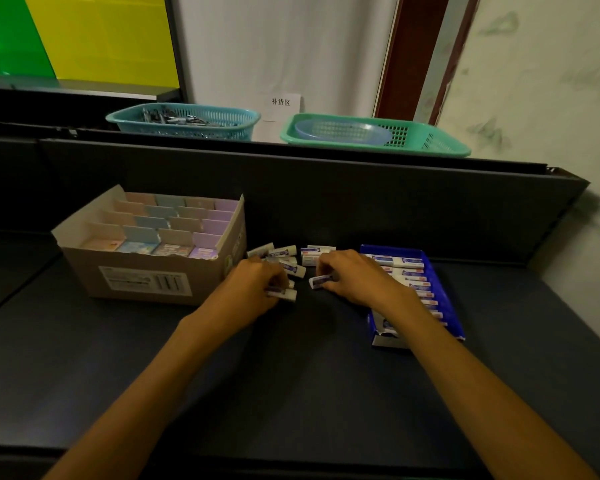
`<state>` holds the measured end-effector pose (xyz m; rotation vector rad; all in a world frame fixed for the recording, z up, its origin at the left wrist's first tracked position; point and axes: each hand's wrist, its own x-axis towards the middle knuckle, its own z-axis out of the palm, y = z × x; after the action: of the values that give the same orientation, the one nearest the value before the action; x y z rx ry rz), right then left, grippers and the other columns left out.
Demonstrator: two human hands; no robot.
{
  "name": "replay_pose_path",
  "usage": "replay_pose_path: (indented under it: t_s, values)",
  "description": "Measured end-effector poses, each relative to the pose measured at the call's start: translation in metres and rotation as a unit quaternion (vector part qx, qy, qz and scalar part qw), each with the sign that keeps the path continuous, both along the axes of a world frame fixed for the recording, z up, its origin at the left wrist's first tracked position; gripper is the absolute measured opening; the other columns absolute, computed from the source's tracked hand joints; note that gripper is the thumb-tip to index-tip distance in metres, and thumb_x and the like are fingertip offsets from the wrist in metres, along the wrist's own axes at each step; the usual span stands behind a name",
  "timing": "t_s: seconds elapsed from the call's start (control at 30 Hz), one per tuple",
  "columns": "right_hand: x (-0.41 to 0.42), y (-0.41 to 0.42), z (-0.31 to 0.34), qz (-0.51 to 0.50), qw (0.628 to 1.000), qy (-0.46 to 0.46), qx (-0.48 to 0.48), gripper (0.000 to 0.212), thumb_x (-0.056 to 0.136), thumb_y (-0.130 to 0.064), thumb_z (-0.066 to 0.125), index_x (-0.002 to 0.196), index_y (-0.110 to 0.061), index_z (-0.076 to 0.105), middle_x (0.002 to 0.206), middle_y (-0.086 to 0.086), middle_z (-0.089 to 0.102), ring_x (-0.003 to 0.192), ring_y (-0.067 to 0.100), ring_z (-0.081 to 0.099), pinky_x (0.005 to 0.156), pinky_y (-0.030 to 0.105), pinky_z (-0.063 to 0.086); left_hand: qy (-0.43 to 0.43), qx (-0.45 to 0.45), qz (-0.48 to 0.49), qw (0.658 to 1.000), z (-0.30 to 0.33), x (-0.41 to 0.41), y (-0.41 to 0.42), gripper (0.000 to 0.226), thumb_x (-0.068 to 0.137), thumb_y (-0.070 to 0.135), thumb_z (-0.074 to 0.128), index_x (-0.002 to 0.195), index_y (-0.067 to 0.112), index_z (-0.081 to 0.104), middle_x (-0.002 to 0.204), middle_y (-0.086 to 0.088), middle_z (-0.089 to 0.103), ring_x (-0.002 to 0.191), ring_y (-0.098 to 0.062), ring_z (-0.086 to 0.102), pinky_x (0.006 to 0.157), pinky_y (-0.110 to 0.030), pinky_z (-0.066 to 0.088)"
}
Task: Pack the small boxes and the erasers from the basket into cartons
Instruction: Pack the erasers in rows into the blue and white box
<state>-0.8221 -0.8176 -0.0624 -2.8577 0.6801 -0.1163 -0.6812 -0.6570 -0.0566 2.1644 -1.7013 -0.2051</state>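
Several white erasers with blue-and-red sleeves [284, 252] lie loose on the dark table between two cartons. My left hand [257, 285] grips a couple of erasers [284, 293] at its fingertips. My right hand [354, 277] pinches one eraser [321, 281] against the table. A blue carton [440, 289] to the right holds a row of erasers standing side by side. A brown carton [146, 271] on the left holds rows of small pastel boxes [174, 220].
A dark partition wall [326, 188] rises behind the table. On the ledge above it stand a blue basket [184, 121] with metal items and a green basket [413, 140] holding a plastic dish. A white paper sign [281, 105] leans between them.
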Motion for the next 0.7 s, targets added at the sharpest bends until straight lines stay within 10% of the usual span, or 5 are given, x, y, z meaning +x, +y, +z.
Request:
replay_pose_path:
  t_s: [0.23, 0.5, 0.7]
  values:
    - [-0.004, -0.007, 0.004, 0.031, 0.999, -0.008, 0.023, 0.026, 0.091, -0.029, 0.059, 0.117, -0.025, 0.058, 0.123, -0.004, 0.051, 0.109, 0.014, 0.051, 0.092, 0.033, 0.046, -0.001, -0.069, -0.026, 0.997, 0.008, -0.004, -0.009, 0.035, 0.081, 0.015, 0.069, 0.116, 0.017, 0.063, 0.119, -0.001, 0.050, 0.095, -0.006, 0.045, 0.091, -0.021, 0.043]
    - [-0.038, -0.022, 0.026, -0.018, 0.973, -0.160, 0.166, 0.025, 0.088, -0.019, 0.065, 0.110, -0.026, 0.056, 0.098, -0.014, 0.056, 0.081, 0.007, 0.059, 0.067, 0.016, 0.047, 0.117, -0.118, -0.019, 0.986, 0.020, -0.015, -0.027, 0.026, 0.073, 0.018, 0.077, 0.091, 0.025, 0.058, 0.094, 0.015, 0.054, 0.084, 0.002, 0.054, 0.071, -0.013, 0.046]
    - [-0.073, -0.041, 0.028, -0.033, 0.948, -0.213, 0.233, 0.032, 0.085, -0.021, 0.068, 0.113, -0.031, 0.057, 0.106, -0.008, 0.063, 0.091, 0.004, 0.065, 0.072, 0.017, 0.054, 0.135, -0.114, -0.047, 0.983, 0.022, -0.031, -0.052, 0.027, 0.074, 0.015, 0.075, 0.092, 0.025, 0.059, 0.100, 0.009, 0.061, 0.090, -0.002, 0.061, 0.083, -0.026, 0.053]
